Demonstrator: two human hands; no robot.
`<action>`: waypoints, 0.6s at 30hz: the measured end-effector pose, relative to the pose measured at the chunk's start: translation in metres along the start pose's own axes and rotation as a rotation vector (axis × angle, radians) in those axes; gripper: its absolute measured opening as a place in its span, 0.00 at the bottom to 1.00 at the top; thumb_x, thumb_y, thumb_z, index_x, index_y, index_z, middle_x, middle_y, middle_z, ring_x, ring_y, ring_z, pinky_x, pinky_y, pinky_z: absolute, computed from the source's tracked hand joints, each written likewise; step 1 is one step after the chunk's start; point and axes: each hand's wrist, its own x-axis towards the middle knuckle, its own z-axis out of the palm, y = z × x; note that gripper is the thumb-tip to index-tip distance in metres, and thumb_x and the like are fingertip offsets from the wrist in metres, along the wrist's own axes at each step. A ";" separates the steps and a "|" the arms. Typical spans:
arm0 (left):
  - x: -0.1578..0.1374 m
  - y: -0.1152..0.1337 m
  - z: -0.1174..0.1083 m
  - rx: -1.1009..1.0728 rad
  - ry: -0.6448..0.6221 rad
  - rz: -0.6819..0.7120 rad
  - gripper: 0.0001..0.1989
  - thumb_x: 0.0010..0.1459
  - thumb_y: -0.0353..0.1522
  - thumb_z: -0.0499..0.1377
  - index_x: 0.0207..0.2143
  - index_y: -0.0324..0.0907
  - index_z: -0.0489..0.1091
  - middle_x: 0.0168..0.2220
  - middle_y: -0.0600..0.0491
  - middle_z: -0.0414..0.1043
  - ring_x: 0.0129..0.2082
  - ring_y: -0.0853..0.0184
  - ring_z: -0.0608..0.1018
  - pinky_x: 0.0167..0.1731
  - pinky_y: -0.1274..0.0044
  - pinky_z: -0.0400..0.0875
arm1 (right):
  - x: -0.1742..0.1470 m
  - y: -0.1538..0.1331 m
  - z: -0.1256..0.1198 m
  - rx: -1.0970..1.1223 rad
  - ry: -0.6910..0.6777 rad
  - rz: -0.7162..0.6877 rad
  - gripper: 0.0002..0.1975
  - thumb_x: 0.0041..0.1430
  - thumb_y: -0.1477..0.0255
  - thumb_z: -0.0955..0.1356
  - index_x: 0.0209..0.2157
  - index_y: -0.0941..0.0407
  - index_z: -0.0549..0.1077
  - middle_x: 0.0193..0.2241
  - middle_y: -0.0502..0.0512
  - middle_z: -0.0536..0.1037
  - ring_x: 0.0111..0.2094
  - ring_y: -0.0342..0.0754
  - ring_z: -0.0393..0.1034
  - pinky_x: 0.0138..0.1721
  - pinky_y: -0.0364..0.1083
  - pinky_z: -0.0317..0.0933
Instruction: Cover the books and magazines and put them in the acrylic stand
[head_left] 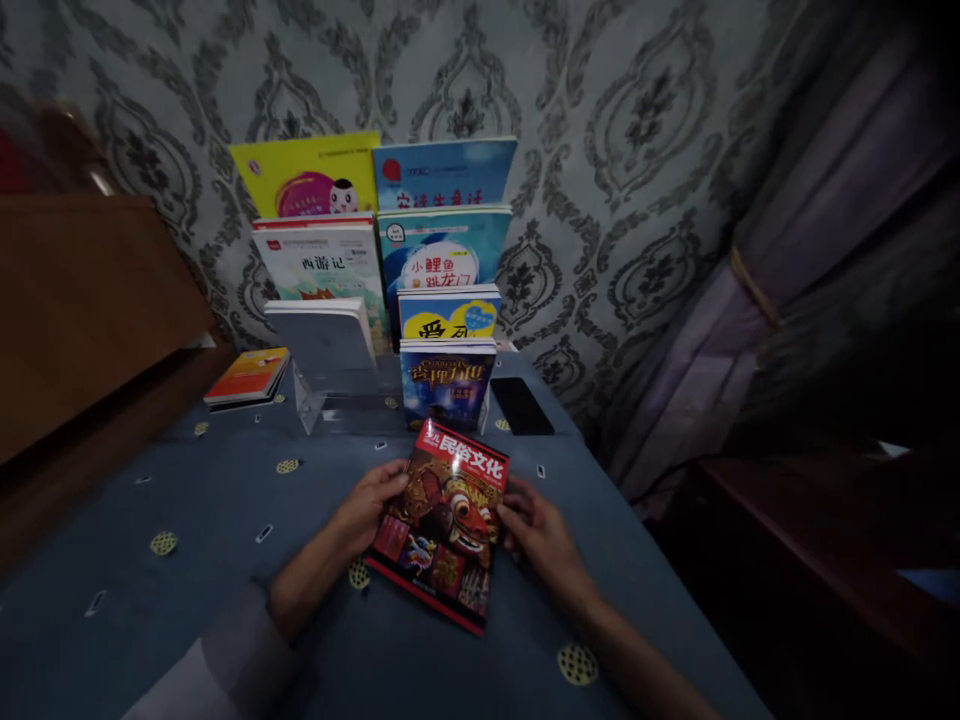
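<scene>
A book with a red and black cover, showing a dragon-like mask, is held tilted between both my hands above the table. My left hand grips its left edge, thumb on the cover. On the opposite edge, my right hand pinches it with the thumb in front and fingers behind. Just beyond stands a clear tiered book rack. In its right column, a dark blue book stands at the front. A book with a plain grey cover leans in the left column.
Taller books, including a yellow one and a teal one, fill the rack's back rows. A small stack with an orange cover lies left of it. A black phone-like slab lies to its right. Brown furniture borders the left.
</scene>
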 end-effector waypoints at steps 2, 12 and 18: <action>-0.005 0.002 0.000 -0.021 -0.010 0.018 0.21 0.45 0.38 0.75 0.40 0.39 0.77 0.36 0.50 0.82 0.32 0.66 0.83 0.38 0.77 0.77 | -0.003 -0.006 0.006 0.081 -0.065 0.081 0.30 0.45 0.51 0.74 0.45 0.55 0.71 0.20 0.46 0.74 0.13 0.44 0.62 0.13 0.42 0.56; -0.030 0.038 0.018 0.156 0.302 0.534 0.29 0.53 0.58 0.64 0.37 0.40 0.78 0.34 0.52 0.81 0.38 0.60 0.81 0.38 0.73 0.76 | -0.024 -0.085 0.050 -0.177 -0.142 -0.459 0.17 0.66 0.57 0.65 0.48 0.52 0.71 0.34 0.54 0.78 0.32 0.49 0.74 0.36 0.48 0.72; -0.045 0.030 -0.002 0.290 0.449 0.629 0.34 0.52 0.63 0.58 0.28 0.41 0.76 0.29 0.52 0.79 0.34 0.61 0.78 0.34 0.74 0.75 | -0.040 -0.056 0.070 -0.391 -0.103 -0.571 0.12 0.68 0.63 0.64 0.49 0.53 0.67 0.34 0.54 0.77 0.35 0.50 0.75 0.37 0.47 0.70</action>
